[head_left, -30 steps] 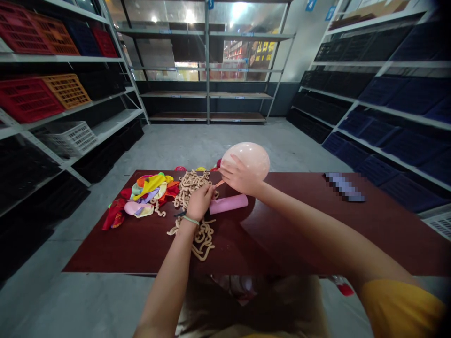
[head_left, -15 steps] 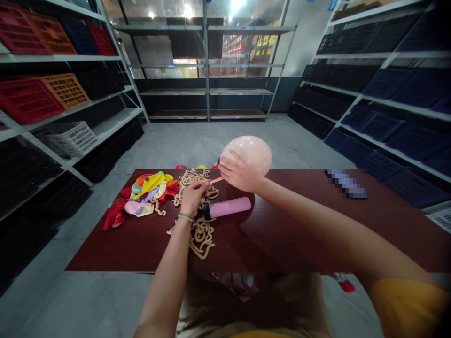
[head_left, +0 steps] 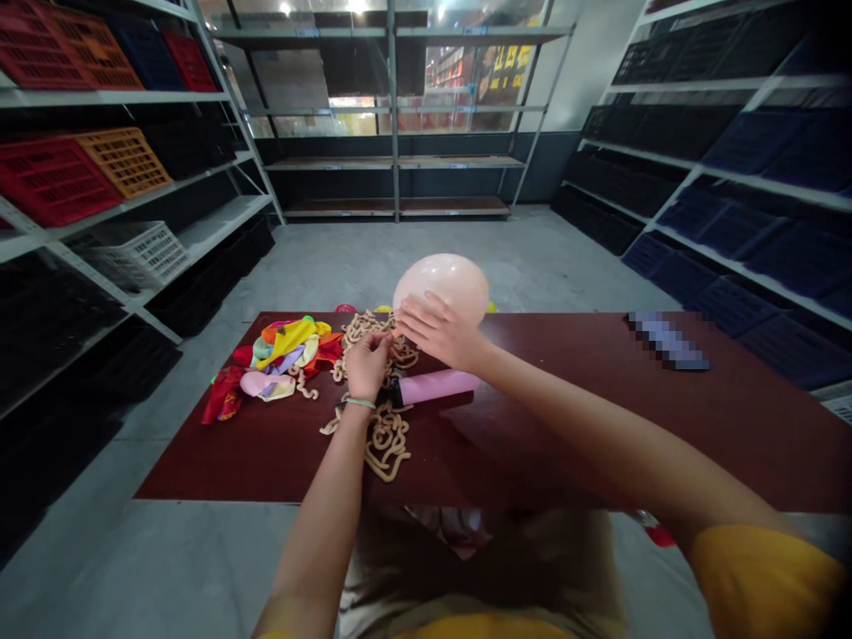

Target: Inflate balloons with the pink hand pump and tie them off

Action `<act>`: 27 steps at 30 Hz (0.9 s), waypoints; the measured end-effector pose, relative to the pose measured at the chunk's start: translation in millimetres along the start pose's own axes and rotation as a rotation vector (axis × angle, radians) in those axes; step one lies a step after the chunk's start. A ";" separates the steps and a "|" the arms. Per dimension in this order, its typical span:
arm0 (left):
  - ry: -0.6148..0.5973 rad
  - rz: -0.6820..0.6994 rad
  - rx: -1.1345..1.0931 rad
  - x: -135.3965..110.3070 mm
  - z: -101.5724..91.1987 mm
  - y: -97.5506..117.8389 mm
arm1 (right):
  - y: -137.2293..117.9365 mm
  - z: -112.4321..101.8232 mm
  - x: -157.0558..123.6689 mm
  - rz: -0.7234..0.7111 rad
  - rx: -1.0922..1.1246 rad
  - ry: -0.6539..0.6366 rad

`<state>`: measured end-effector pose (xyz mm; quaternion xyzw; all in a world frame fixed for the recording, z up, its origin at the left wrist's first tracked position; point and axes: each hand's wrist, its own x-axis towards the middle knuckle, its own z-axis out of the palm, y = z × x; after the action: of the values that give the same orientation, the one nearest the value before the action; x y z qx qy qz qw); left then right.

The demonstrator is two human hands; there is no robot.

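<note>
A pale pink inflated balloon (head_left: 453, 273) is held above the far edge of the brown table. My left hand (head_left: 367, 366) pinches the balloon's neck between thumb and fingertips. Across the balloon's near side my right hand (head_left: 445, 337) lies with fingers stretched out, steadying it; the thumb is hidden. Below both hands, a pink tube with a black end (head_left: 436, 387), like a balloon pump, lies on the table. Beige curly limp strips (head_left: 386, 435) lie around the pump and left wrist. Flat coloured balloons (head_left: 289, 344) are heaped left of my left hand.
The brown table (head_left: 565, 426) spans the front. A blurred-out flat object (head_left: 669, 341) lies at its far right. Some round coloured things (head_left: 345, 309) peek past the far edge. Shelves with red, orange and white crates (head_left: 143, 253) stand left, dark bins (head_left: 715, 217) right.
The balloon and my right hand have shifted left, closer to my left hand. Less of the balloon's neck shows between the hands. The camera view has moved slightly.
</note>
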<state>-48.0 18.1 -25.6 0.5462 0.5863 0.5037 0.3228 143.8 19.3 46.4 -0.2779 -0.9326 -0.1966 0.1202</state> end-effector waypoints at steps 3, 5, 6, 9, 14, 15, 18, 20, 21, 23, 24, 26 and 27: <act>-0.007 -0.012 -0.008 2.9 -4.7 -3.9 | -9.5 -4.6 -6.1 -0.042 0.006 -0.002; -0.036 -0.021 -0.031 3.7 -6.8 -4.5 | -18.8 -4.9 -12.8 -0.092 0.007 0.005; -0.048 -0.027 -0.044 3.8 -7.3 -4.3 | -24.6 -3.4 -17.2 -0.106 0.012 0.017; -0.070 -0.040 -0.085 3.1 -6.8 -2.1 | -46.0 7.4 -34.6 -0.060 0.049 0.087; -0.111 -0.053 -0.179 -0.3 -2.1 3.0 | -80.1 34.7 -60.1 -0.005 0.097 0.090; -0.124 -0.050 -0.194 -1.2 -0.9 3.9 | -84.6 39.0 -62.0 0.006 0.093 0.072; -0.168 -0.047 -0.221 -3.8 2.6 6.1 | -93.6 46.3 -60.9 0.055 0.081 0.015; -0.197 -0.053 -0.243 -5.4 5.0 7.3 | -98.1 46.2 -56.9 0.102 0.097 -0.014; -0.211 -0.056 -0.252 -6.2 6.1 7.7 | -100.1 44.8 -54.7 0.127 0.105 -0.024; -0.230 -0.053 -0.255 -7.4 7.5 8.3 | -102.7 39.6 -51.0 0.166 0.125 -0.026; -0.237 -0.053 -0.250 -7.8 7.7 8.5 | -102.5 35.8 -49.8 0.177 0.145 -0.016; -0.244 -0.057 -0.239 -8.5 7.4 8.8 | -97.8 25.7 -48.6 0.194 0.196 0.015; -0.245 -0.057 -0.231 -8.8 6.9 9.0 | -92.8 19.4 -48.5 0.221 0.228 0.040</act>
<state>-37.0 10.3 -20.5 0.5461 0.4959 0.4882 0.4665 128.7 -66.4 -15.0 -0.3595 -0.9100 -0.0807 0.1902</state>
